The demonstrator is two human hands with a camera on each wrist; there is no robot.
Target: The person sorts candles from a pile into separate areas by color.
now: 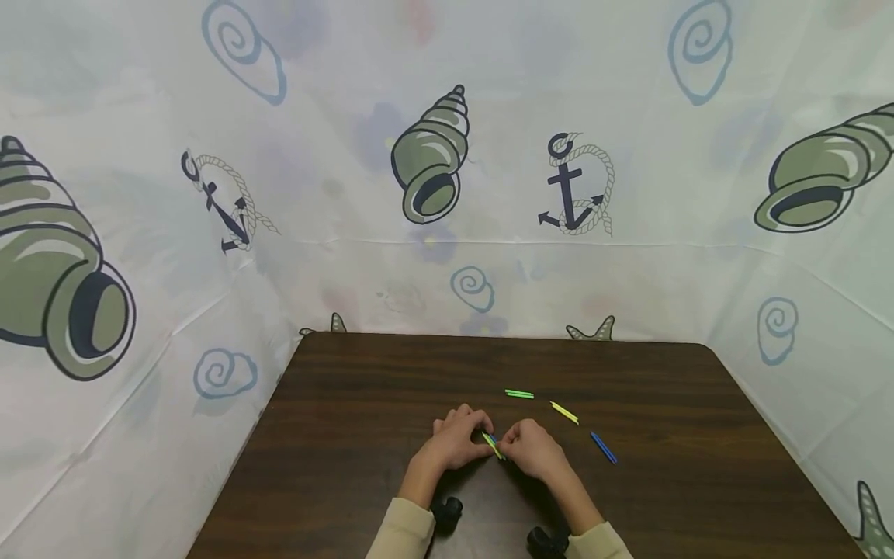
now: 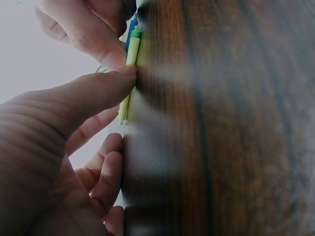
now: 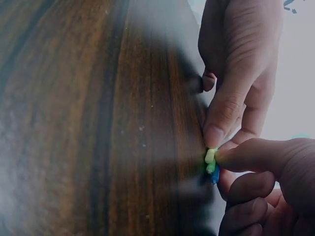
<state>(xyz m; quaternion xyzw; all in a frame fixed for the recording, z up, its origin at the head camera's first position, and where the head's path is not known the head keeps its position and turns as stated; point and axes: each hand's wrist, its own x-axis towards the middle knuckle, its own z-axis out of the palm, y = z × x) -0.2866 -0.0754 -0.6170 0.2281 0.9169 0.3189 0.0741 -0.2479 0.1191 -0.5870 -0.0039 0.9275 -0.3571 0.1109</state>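
A: Nearest the camera are two cream sleeves (image 1: 405,528), with black wrist devices (image 1: 447,514) beside them. Where are the hands?

B: Close together over the dark wood-grain counter (image 1: 363,388). The left hand (image 1: 454,441) pinches a small bundle of slim sticks (image 1: 492,445) between thumb and forefinger; the right hand (image 1: 534,450) pinches the same bundle from the other side.

A: Why both at once?

B: Probably because the sticks are thin and would roll apart. The left seems to steady them while the right handles the far end. Yellow, green and blue ends sit against one another in the right wrist view, though how many sticks there are cannot be told.

A: And the others?

B: Beyond the hands and round to the right lie a green pair (image 1: 519,394), a yellow pair (image 1: 564,412) and a blue pair (image 1: 604,448), well apart from one another, perhaps so that each colour is easy to reach.

A: Any container?

B: None shows; the sticks lie directly on the counter or between the fingers.
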